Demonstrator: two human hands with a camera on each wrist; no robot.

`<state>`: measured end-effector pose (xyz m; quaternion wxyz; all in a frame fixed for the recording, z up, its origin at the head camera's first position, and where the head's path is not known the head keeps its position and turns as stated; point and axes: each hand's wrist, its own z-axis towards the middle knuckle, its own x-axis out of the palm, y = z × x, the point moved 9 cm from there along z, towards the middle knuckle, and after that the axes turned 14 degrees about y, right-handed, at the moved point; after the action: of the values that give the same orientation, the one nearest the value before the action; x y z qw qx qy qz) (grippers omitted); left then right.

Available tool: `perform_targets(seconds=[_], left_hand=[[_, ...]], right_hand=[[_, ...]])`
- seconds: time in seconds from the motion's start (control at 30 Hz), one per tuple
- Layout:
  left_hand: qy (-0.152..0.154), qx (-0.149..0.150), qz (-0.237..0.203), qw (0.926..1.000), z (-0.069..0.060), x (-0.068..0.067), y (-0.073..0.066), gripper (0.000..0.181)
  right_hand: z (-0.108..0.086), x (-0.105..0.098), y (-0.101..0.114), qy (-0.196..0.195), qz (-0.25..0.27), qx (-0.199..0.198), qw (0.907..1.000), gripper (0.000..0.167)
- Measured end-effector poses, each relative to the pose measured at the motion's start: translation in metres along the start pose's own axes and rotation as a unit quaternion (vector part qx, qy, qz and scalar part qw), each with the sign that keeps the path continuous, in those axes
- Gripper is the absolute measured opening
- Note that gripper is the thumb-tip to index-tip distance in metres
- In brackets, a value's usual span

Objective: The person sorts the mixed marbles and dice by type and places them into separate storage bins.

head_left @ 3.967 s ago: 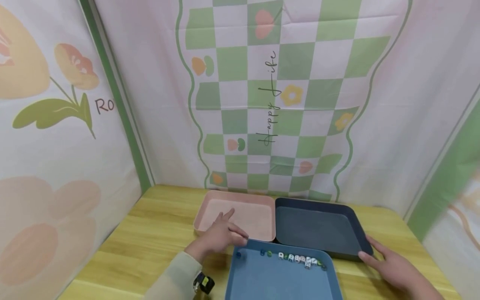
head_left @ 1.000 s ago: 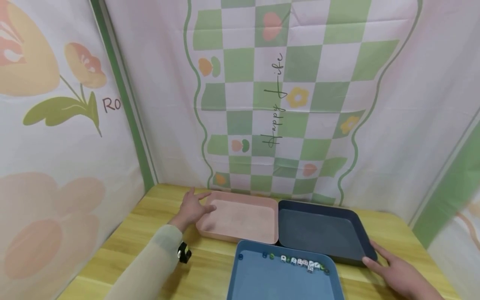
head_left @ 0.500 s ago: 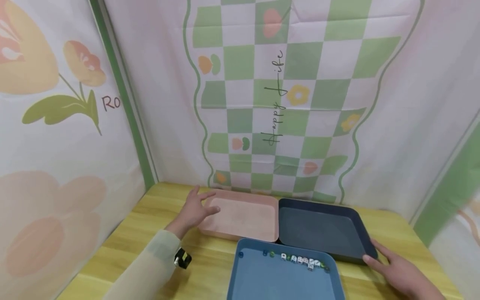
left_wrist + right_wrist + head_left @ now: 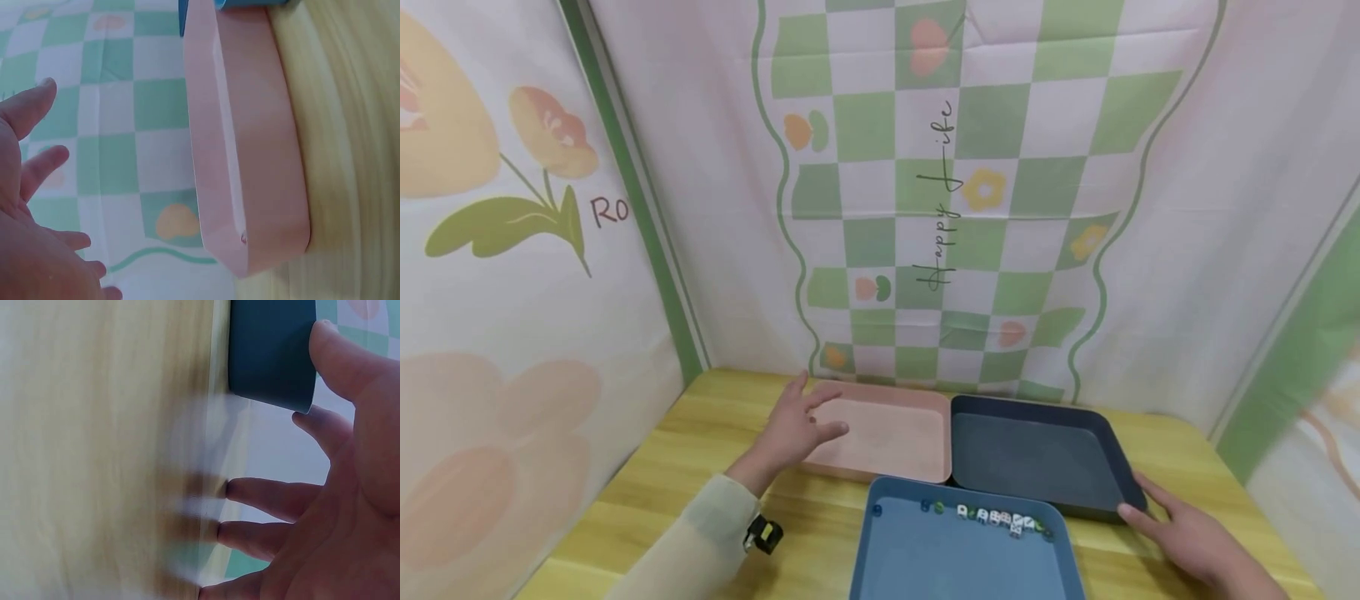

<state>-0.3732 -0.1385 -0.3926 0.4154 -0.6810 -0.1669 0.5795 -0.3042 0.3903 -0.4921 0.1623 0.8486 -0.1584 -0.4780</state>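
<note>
My left hand (image 4: 788, 429) hovers over the left end of the pink tray (image 4: 887, 442), fingers spread and holding nothing. In the left wrist view the hand (image 4: 37, 237) is apart from the pink tray (image 4: 265, 144). At the right corner of the dark navy tray (image 4: 1037, 458), my right hand (image 4: 1195, 537) touches the wall with thumb and index finger. The right wrist view shows this hand (image 4: 325, 506) with its thumb at the rim of the dark tray (image 4: 272, 350) and the other fingers spread. Both back trays hold nothing visible.
A blue tray (image 4: 955, 558) stands in front of the two back trays. White dice (image 4: 995, 517) and small green and blue pieces lie along its far edge. The wooden table (image 4: 662, 475) meets a patterned cloth (image 4: 925, 242) at the back.
Since four seconds ago, my left hand has moved left, from the blue tray's far left corner to the pink tray's left end. My right hand has stayed at the dark tray's corner.
</note>
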Motion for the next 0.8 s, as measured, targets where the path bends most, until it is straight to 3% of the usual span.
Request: perform_targets(seconds=[0.2, 0.4, 0.6, 0.8], left_hand=[[0.018, 0.032, 0.115, 0.9927, -0.005, 0.022, -0.017, 0.047], [0.055, 0.033, 0.132, 0.9892, -0.007, 0.050, -0.015, 0.043], [0.094, 0.049, 0.121, 0.9869, -0.012, 0.071, -0.015, 0.035], [0.099, 0.022, 0.149, 0.9835, -0.012, 0.083, -0.015, 0.024]], right_hand=[[0.002, -0.001, -0.003, -0.005, -0.002, 0.004, 1.0000, 0.100], [-0.002, 0.000, 0.001, -0.006, -0.005, 0.000, 1.0000, 0.098], [-0.005, -0.001, 0.005, -0.007, -0.005, -0.005, 0.9999, 0.096], [-0.003, 0.000, 0.002, 0.000, 0.001, -0.006, 1.0000, 0.096]])
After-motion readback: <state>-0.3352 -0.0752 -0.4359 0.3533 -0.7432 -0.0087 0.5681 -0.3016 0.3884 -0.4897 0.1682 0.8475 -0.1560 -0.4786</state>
